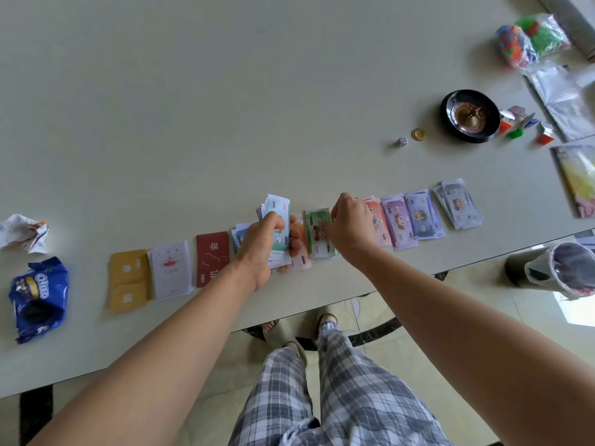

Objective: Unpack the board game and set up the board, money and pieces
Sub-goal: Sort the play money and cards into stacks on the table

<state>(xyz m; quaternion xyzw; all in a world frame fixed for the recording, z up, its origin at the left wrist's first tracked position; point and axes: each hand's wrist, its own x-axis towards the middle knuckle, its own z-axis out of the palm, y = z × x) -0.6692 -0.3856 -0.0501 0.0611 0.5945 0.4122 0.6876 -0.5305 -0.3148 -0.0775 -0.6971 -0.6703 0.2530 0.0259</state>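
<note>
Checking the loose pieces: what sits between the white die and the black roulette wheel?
One gold coin, touching neither the die nor the roulette wheel; the head view shows it.

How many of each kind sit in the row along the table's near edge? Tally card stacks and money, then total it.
Card stacks: 3 (yellow stack, white stack, red stack)
Money piles on the table: 7 (blue pile, orange pile, green pile, red pile, pink pile, purple pile, lilac pile)
In the left hand, wad of notes: 1
Total: 11

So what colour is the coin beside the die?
The coin is gold, seen in the head view.
</note>
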